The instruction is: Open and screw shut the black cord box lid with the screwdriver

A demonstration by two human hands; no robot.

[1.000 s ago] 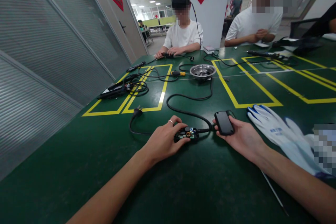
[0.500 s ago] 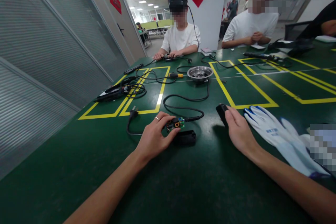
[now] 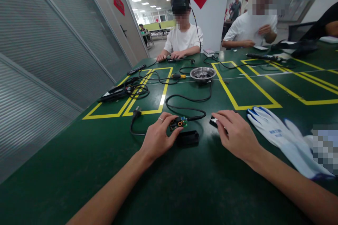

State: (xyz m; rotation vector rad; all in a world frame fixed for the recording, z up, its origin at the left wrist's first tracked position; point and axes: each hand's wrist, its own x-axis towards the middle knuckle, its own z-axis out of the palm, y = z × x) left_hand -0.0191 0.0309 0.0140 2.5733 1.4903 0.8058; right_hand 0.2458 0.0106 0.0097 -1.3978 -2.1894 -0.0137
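Note:
My left hand [image 3: 158, 137] pinches a small circuit board [image 3: 179, 123] with coloured parts, held just above the green table [image 3: 79, 161]. A black cable [image 3: 185, 107] runs from the board in a loop to a plug [image 3: 136, 113]. Right of my left thumb lies an empty black case half [image 3: 188, 137]. My right hand [image 3: 236, 134] rests palm down over the other black case half [image 3: 213, 121], fingers curled on it, only its left end showing.
White and blue work gloves [image 3: 280, 133] lie at my right. A steel bowl [image 3: 202, 74], a yellow-handled screwdriver [image 3: 178, 76] and a tangle of cables [image 3: 126, 89] sit farther back among yellow floor-tape boxes. Two people in white shirts sit across the table.
My left hand lifted the circuit board out of its black case half, which now lies by itself. My right hand turned the other case half face down and set it on the table.

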